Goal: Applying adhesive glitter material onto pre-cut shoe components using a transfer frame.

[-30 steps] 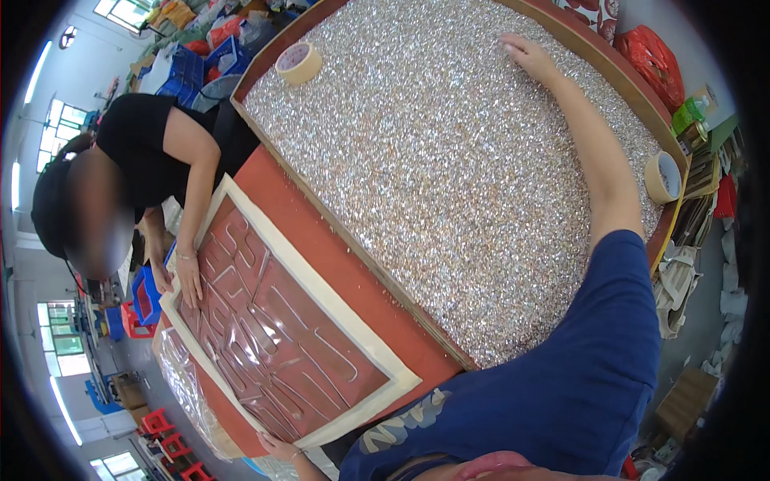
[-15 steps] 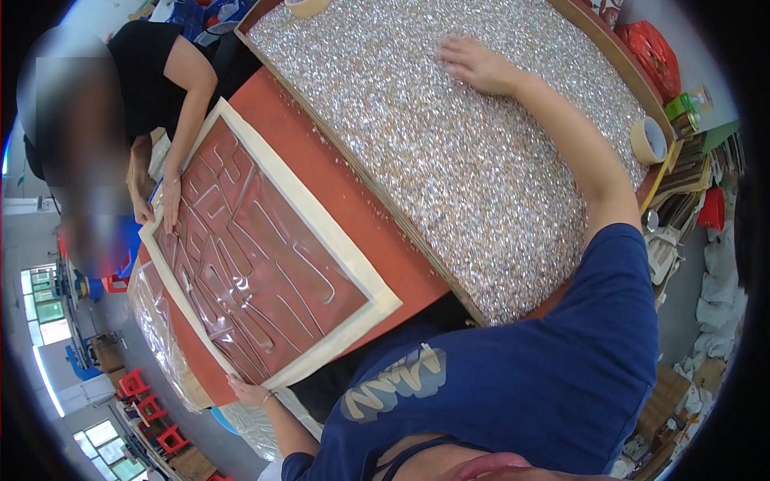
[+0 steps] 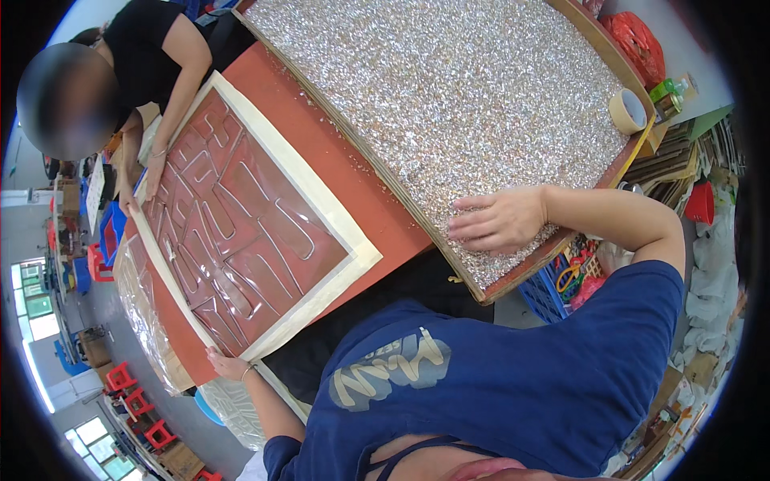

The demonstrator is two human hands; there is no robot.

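My left hand is closed on the near corner of a flat panel, which has a cream border and a clear film over looping raised outlines on red-brown. My right hand lies with fingers stretched on a bed of small shiny shell-like chips, at the near corner of a shallow wooden-edged tray. No object shows in that hand. Across the panel, a co-worker's hand rests on its far-left edge, and their other hand is at the same edge.
A red-brown tabletop shows between panel and tray, with stray chips on it. A tape roll sits at the tray's right edge. A blue crate is below the tray. Stacked boards and a red bucket are at right.
My right hand has swept from the far part of the chip bed toward me, to the near corner. My left hand stays at the panel's corner. The co-worker's head has shifted.
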